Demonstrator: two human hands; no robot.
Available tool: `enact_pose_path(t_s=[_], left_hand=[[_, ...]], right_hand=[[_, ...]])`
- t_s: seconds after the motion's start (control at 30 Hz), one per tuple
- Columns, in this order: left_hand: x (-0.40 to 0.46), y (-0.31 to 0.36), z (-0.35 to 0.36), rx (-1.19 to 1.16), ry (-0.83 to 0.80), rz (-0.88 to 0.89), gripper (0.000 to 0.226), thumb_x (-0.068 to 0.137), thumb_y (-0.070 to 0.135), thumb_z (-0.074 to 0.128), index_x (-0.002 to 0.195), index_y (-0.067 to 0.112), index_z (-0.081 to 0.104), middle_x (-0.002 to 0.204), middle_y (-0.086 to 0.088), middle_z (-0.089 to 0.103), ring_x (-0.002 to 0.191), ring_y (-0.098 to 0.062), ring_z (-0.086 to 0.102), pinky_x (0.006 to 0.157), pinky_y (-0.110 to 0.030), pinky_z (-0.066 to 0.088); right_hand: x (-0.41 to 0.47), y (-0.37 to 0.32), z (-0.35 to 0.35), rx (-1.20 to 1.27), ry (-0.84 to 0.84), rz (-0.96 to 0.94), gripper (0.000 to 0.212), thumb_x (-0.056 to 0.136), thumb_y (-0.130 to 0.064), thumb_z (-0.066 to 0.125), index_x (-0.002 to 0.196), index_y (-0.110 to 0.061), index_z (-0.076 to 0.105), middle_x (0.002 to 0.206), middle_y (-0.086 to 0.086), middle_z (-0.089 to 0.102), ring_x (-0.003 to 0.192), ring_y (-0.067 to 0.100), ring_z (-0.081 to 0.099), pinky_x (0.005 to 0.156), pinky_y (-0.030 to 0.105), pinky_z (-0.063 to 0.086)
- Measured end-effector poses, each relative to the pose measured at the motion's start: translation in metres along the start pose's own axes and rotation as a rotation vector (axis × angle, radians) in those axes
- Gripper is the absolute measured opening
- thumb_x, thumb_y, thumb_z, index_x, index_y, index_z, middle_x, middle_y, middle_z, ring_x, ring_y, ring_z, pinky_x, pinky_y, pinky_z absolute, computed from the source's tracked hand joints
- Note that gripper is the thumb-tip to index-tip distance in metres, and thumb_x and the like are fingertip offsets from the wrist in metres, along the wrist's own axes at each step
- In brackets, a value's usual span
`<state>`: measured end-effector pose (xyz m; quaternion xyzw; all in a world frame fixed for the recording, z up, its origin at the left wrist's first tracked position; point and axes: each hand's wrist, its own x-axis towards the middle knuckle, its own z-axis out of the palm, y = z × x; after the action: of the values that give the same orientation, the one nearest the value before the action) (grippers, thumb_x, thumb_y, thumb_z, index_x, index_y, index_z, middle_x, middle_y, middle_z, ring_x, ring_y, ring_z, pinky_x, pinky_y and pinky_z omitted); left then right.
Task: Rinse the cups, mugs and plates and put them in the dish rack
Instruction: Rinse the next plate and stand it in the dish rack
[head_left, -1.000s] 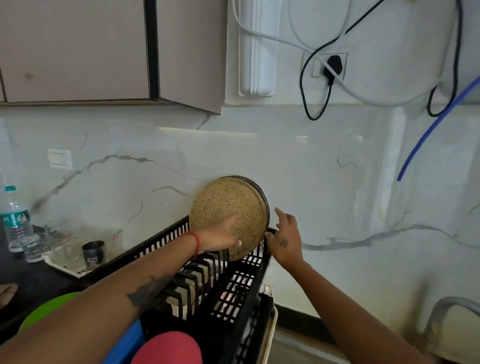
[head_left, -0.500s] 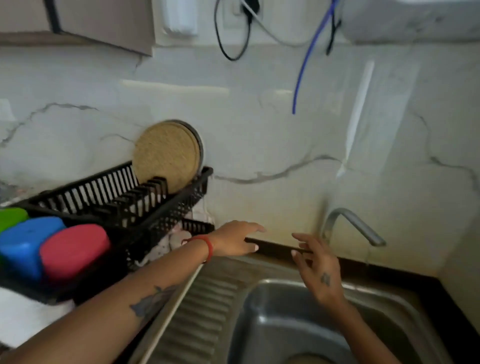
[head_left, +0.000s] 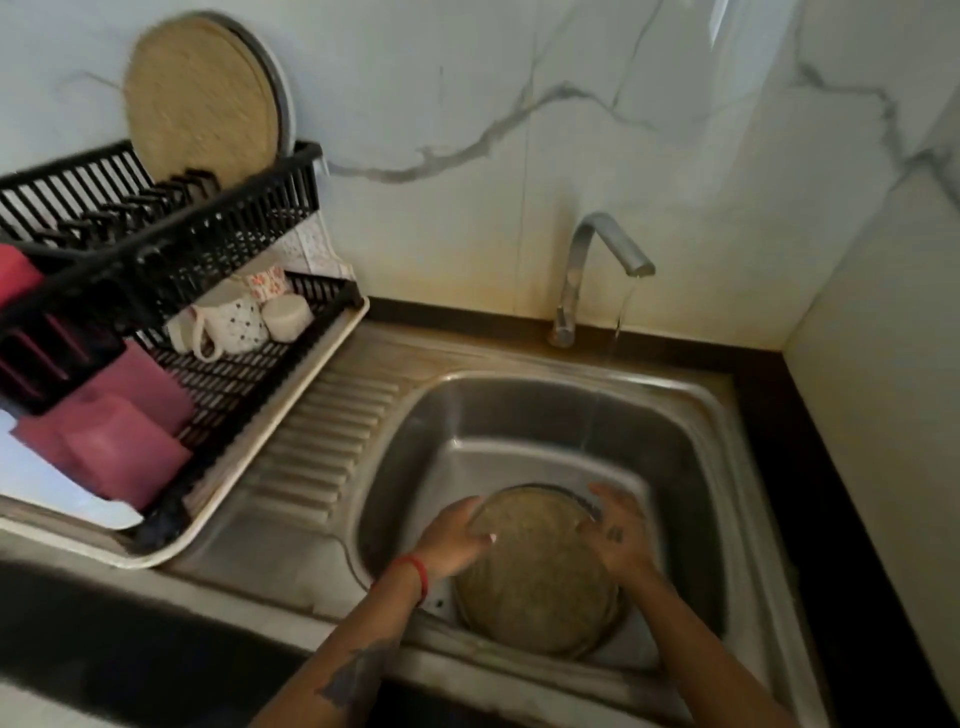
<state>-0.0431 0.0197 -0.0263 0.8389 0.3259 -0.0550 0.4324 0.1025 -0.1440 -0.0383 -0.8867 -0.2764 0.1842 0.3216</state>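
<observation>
A round speckled tan plate (head_left: 537, 577) lies in the steel sink (head_left: 691, 457). My left hand (head_left: 454, 538) grips its left rim, thumb over the top. My right hand (head_left: 615, 532) holds its right rim with curled fingers. Another tan plate (head_left: 200, 98) stands upright at the back of the black dish rack's (head_left: 156, 244) upper tier. On the lower tier lie a white dotted mug (head_left: 231, 327) and small cups (head_left: 285, 317).
A steel tap (head_left: 597, 260) runs a thin stream into the sink's far side. Pink containers (head_left: 124, 441) sit in the rack's front, over a cream drip tray (head_left: 291, 415). A ribbed drainboard (head_left: 322, 452) separates rack and sink. Marble walls close the back and right.
My view swung from the rack down to the sink. Both hands left the racked plate, dropped into the basin and took hold of a second plate there.
</observation>
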Motion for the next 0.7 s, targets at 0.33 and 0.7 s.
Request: enact_pose_path(t_s=[0.33,0.7], left_hand=[[-0.003,-0.015,0.020,-0.273,-0.299,-0.510,0.077,0.092,0.041,0.059,0.152,0.018,0.017,0.150,-0.013,0.034,0.128,-0.035,0.045,0.083,-0.038,0.048],[0.001,-0.015,0.009,-0.724,-0.380,-0.505,0.095,0.069,0.058,0.065,0.147,0.021,0.028,0.132,-0.013,0.052,0.127,-0.033,0.043,0.099,-0.053,0.036]], right_hand=[[-0.006,0.043,0.030,-0.013,-0.201,0.319,0.074,0.085,-0.019,0.068,0.148,-0.009,0.030,0.152,0.013,0.031,0.136,0.029,0.035,0.111,0.031,0.030],[-0.008,0.016,0.018,0.438,-0.022,0.364,0.037,0.080,-0.011,0.073,0.116,-0.010,0.065,0.115,0.011,0.065,0.098,0.025,0.062,0.091,0.032,0.050]])
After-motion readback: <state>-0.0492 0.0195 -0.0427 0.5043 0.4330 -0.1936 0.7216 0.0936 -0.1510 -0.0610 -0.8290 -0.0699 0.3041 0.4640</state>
